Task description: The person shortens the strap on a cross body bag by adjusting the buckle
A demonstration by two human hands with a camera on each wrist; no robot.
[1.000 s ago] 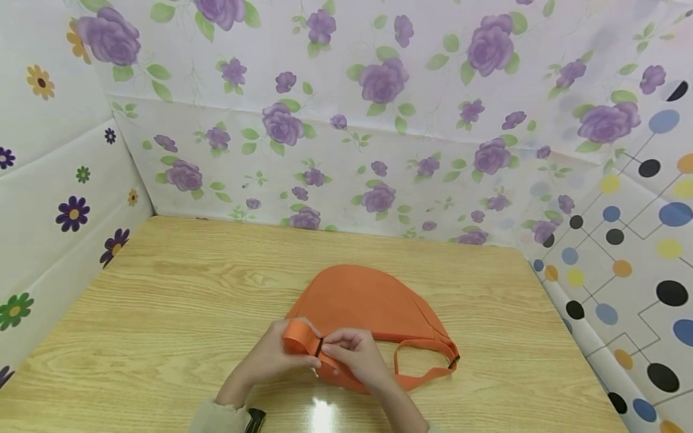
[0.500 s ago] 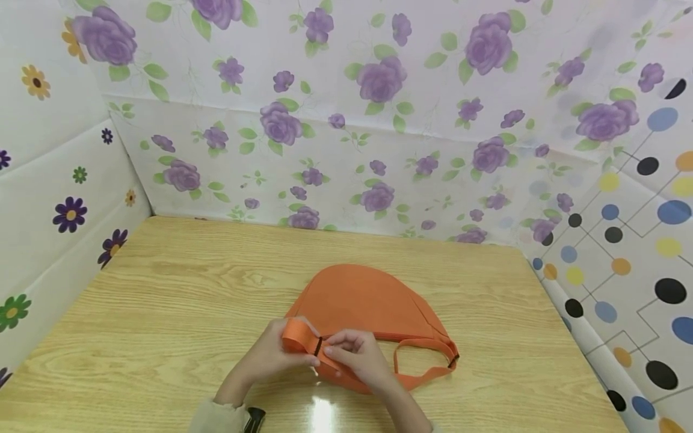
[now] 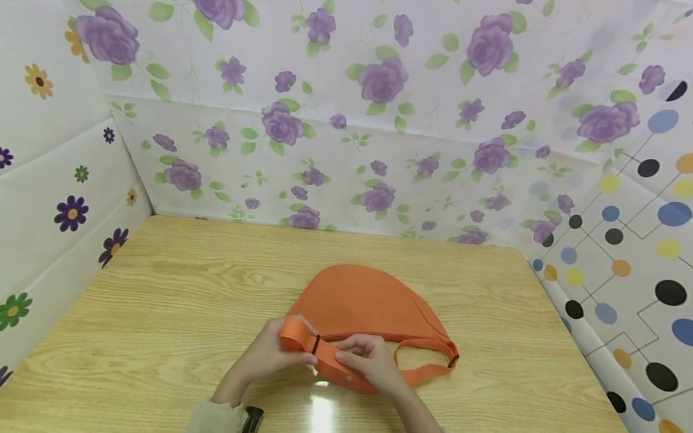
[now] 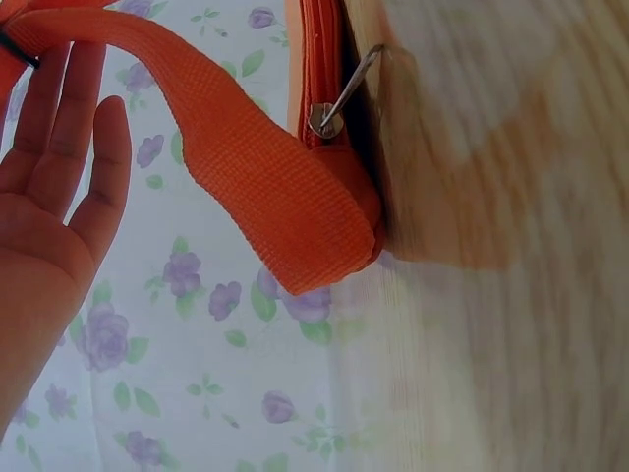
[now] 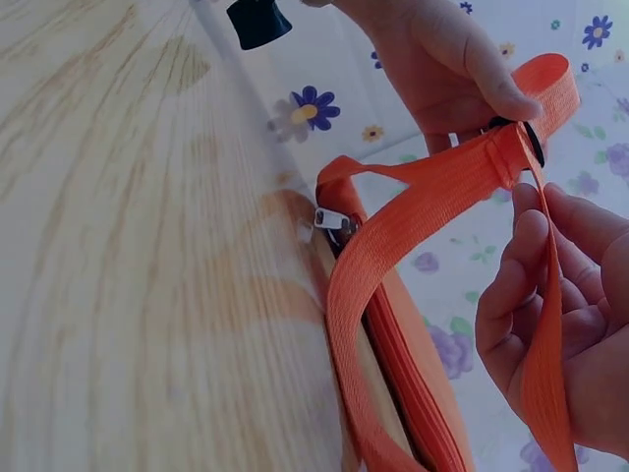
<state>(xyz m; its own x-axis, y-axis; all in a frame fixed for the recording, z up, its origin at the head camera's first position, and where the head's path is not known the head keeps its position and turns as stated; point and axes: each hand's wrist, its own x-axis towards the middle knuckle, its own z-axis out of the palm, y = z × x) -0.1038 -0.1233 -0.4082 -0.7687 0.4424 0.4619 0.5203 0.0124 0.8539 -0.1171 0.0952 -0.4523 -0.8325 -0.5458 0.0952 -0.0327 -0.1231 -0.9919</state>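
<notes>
An orange waist bag (image 3: pixel 360 300) lies on the table, its curved edge turned away from me. My left hand (image 3: pixel 271 350) pinches the orange strap (image 3: pixel 295 332) by its black slider buckle (image 3: pixel 316 344), with a strap loop standing up past the buckle. On the other side of the buckle, my right hand (image 3: pixel 373 362) pinches a length of strap between thumb and fingers. The right wrist view shows that thin strap end (image 5: pixel 548 383) running down across the right palm. A metal zipper pull (image 4: pixel 326 120) sits at the bag's end in the left wrist view.
Wood-grain table (image 3: pixel 189 288) lies under the bag. Another strap loop (image 3: pixel 428 344) with a black fitting rests at the bag's right. Flowered sheeting (image 3: pixel 335 150) stands behind the table; dotted sheeting (image 3: pixel 622 300) borders the right. A black band (image 3: pixel 252 418) is at the left wrist.
My right hand has slid right and slightly down along the strap, away from the slider buckle. My left hand, with the buckle and loop, has shifted slightly left. The bag's body stays in place.
</notes>
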